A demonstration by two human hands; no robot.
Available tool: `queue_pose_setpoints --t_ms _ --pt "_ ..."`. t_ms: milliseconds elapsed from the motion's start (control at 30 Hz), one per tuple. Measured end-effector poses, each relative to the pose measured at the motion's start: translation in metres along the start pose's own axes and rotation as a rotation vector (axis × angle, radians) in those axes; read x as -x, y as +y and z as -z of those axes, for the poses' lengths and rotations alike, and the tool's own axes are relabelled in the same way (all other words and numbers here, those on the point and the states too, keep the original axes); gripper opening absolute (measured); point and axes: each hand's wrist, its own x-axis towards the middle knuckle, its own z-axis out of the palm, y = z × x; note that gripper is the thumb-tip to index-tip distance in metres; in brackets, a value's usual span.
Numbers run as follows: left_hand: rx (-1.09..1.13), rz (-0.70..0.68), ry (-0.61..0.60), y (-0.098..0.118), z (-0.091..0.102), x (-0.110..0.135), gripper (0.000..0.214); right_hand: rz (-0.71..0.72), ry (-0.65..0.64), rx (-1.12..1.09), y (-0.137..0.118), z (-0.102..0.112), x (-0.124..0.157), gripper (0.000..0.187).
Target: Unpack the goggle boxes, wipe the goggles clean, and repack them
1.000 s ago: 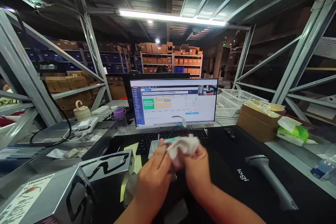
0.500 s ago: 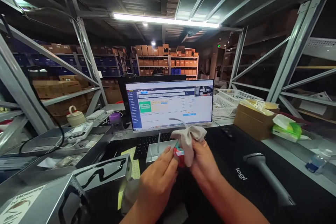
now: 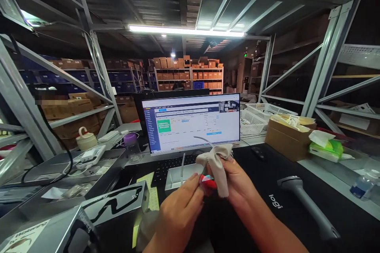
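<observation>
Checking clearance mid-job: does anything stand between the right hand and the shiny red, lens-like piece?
Yes: the pale grey fabric cloth, gripped by the right hand, hangs between it and the lens-like piece at the left hand. Nothing else visible does.

Held left hand (image 3: 181, 204) and right hand (image 3: 239, 178) close but apart, below the frame's centre, with curled fingers (image 3: 192, 186); slanted both forearms (image 3: 268, 219) up from the bottom edge.

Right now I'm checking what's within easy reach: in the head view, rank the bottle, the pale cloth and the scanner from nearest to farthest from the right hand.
From the right hand:
1. Pale cloth: held in it.
2. Scanner: on the black mat, to the right.
3. Bottle: farther right, near the picture's edge.
</observation>
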Motion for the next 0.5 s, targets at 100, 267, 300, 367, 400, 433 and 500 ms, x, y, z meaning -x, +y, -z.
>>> queue_pose_setpoints --t_ms 100,267,300,367,400,433,500 --pt "-0.051 0.063 -0.057 -0.003 -0.001 0.002 0.025 0.082 0.135 -0.016 0.020 -0.002 0.004 0.038" --pt "-0.046 0.213 -0.075 -0.021 0.003 0.011 0.023 0.261 0.074 0.264 0.077 -0.002 0.025 0.034" --pt "-0.036 0.218 -0.064 -0.023 0.004 0.012 0.021 0.268 0.059 0.278 0.078 -0.001 0.026 0.043" --pt "-0.026 0.181 -0.055 -0.023 0.005 0.011 0.020 0.185 0.033 0.209 0.067 -0.001 0.023 0.044" --pt "-0.026 0.146 -0.052 -0.022 0.004 0.010 0.021 0.110 0.021 0.145 0.055 0.000 0.019 0.038" --pt "-0.023 0.101 -0.046 -0.019 0.004 0.008 0.022 0.041 0.014 0.079 0.042 0.000 0.015 0.034" --pt "0.002 0.024 -0.049 -0.013 0.002 0.004 0.023 -0.031 0.029 -0.017 0.018 -0.001 0.007 0.037"
